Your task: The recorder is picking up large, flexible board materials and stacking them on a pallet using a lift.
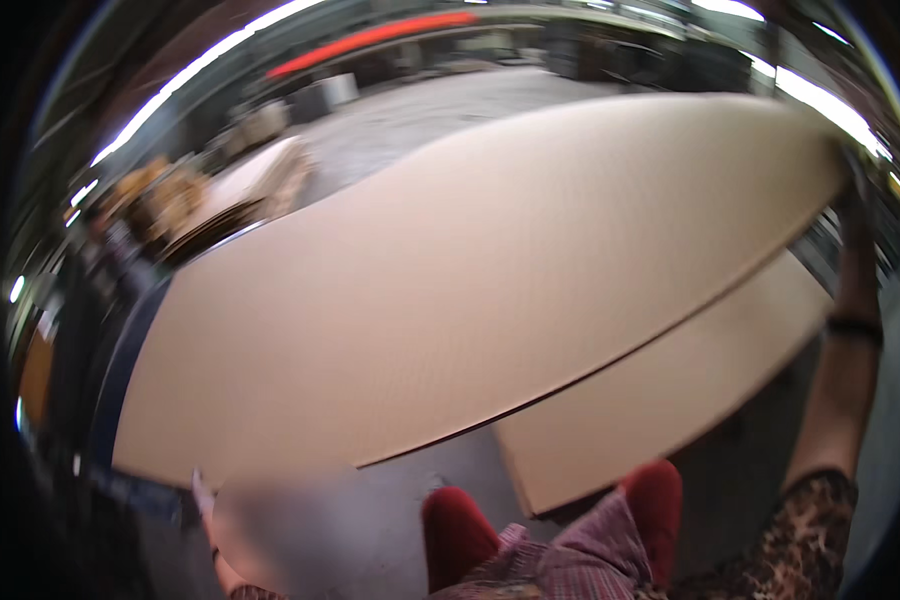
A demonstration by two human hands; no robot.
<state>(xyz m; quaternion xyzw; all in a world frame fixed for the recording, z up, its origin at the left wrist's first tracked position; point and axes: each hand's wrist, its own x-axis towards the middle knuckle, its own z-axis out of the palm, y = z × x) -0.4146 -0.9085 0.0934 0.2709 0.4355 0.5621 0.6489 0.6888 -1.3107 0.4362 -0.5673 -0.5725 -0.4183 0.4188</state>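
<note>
A large tan cardboard sheet [490, 280] spans most of the view, tilted and bowed, with its right end raised. At its near left edge, my left hand [202, 495] is closed on the border, the thumb showing at the top. My right arm reaches far out, and my right hand [852, 175] grips the sheet's right end; its fingers are dark and blurred. Beneath the sheet, partly covered by it, lies another flat tan cardboard piece [660, 390], just in front of my legs. A blurred patch beside my left forearm hides what is there.
A dark blue edge [130, 375] runs along the sheet's left side. Farther left stand stacked cardboard sheets [240, 190] and a blurred figure that looks like a person [120, 245]. Grey floor [420, 110] stretches behind, with a long red beam [370, 42] beyond it.
</note>
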